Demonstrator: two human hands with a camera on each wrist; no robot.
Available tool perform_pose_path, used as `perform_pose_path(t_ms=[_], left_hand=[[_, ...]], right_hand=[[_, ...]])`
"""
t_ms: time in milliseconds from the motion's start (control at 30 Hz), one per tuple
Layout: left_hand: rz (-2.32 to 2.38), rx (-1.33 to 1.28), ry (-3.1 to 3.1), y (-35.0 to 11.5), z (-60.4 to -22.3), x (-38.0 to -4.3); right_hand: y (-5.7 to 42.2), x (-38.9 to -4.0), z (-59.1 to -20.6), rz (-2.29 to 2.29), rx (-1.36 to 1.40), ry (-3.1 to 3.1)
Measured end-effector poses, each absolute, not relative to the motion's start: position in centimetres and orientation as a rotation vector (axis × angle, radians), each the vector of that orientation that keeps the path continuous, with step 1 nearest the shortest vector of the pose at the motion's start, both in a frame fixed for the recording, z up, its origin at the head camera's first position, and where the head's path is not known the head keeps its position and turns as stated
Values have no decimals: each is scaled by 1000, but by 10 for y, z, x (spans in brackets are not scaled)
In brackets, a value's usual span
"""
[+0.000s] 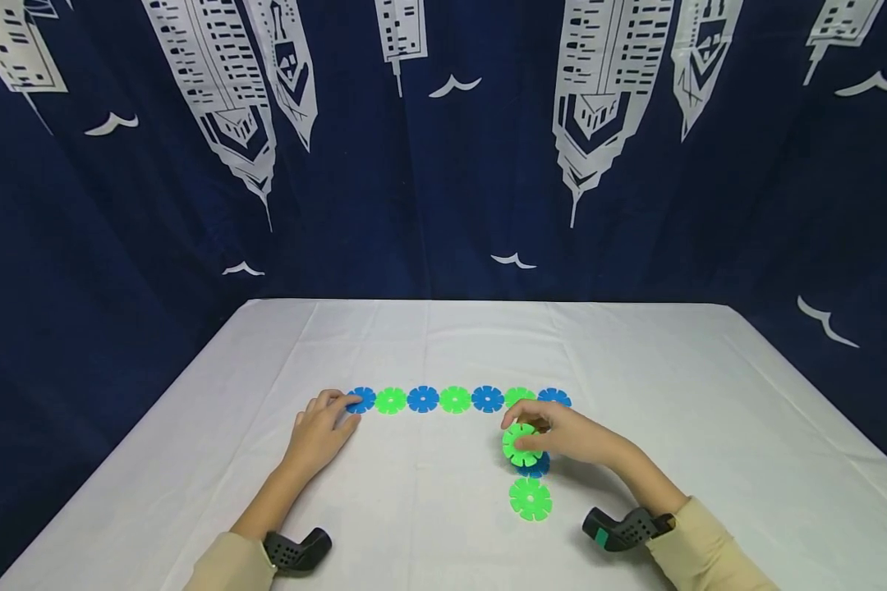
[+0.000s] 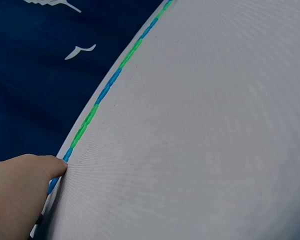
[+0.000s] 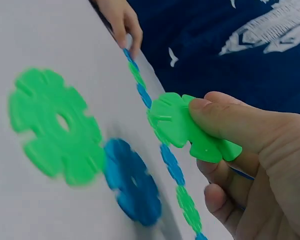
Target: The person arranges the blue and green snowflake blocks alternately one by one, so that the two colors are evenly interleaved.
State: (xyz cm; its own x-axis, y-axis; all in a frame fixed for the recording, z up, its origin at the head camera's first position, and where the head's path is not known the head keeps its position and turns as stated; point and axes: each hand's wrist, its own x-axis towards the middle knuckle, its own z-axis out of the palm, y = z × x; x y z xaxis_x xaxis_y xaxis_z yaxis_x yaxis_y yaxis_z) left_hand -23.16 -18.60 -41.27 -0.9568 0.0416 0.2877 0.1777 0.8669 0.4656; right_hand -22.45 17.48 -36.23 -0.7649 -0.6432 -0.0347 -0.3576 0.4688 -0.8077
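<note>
A row of slotted, flower-shaped plastic discs, blue and green by turns, runs across the white tabletop. At its left end, my left hand [image 1: 321, 431] rests with fingertips touching the outermost blue disc [image 1: 364, 400]. My right hand [image 1: 572, 432] pinches a green disc [image 3: 172, 120] between thumb and fingers, raised above the table. Partly behind it in the head view lies a separate blue disc [image 3: 132, 182]. Nearer to me is another loose green disc [image 1: 530, 499]. The right hand partly covers the row's right end, where a blue disc [image 1: 554, 396] shows.
White cloth [image 1: 429, 345] covers the table. A dark blue curtain [image 1: 414, 180] with white building and bird prints hangs behind it. Each wrist wears a black camera mount, the left one [image 1: 298, 551] and the right one [image 1: 624, 529].
</note>
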Motion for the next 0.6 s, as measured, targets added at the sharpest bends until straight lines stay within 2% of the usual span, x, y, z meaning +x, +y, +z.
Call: perform_pose_path(t_ms=[233, 600], left_hand=[[-732, -156, -2775, -186, -413, -232], [-743, -157, -2785, -185, -413, -232]], right_hand=[[201, -241, -364, -1319, -750, 2517], [234, -256, -384, -1491, -388, 2737]])
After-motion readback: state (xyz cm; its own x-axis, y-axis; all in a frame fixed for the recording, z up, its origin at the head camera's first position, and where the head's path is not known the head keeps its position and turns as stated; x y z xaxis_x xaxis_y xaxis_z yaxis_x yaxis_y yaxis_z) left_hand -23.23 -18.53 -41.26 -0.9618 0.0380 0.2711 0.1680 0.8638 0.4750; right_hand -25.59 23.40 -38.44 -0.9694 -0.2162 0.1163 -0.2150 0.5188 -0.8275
